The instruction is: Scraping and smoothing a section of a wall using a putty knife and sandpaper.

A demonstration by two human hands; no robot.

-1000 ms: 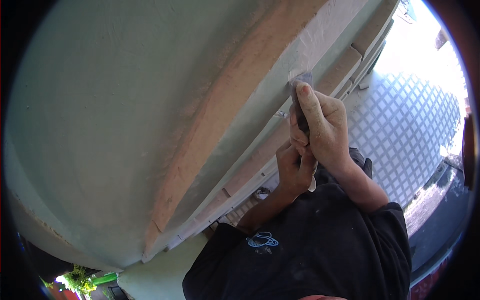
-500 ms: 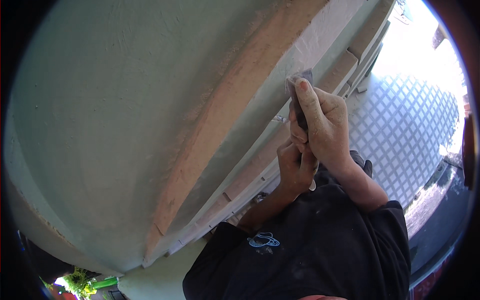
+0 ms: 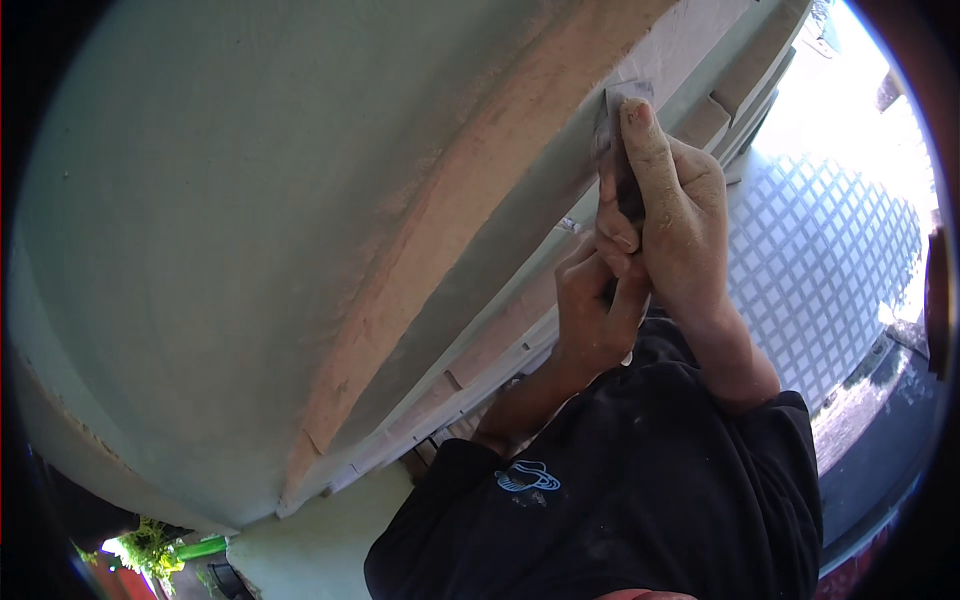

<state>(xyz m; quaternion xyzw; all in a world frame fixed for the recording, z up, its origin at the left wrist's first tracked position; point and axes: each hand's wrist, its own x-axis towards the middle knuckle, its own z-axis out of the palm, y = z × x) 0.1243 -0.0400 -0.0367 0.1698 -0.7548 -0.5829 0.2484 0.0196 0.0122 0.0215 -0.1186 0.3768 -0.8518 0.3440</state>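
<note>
Scraper (image 3: 626, 185) is pinched by my right hand (image 3: 688, 222), its tip at the pale strip (image 3: 690, 42); my left hand (image 3: 594, 312) curls just below, what it holds I cannot tell.

Black T-shirt (image 3: 650, 480) here, short sleeves (image 3: 440, 480), a light-blue line drawing (image 3: 527, 476) up front! Pale smudges (image 3: 528, 503) just below, and that right hand (image 3: 685, 225) is dusty

No readable text; blue emblem (image 3: 528, 477) on black shirt (image 3: 650, 490)
</note>
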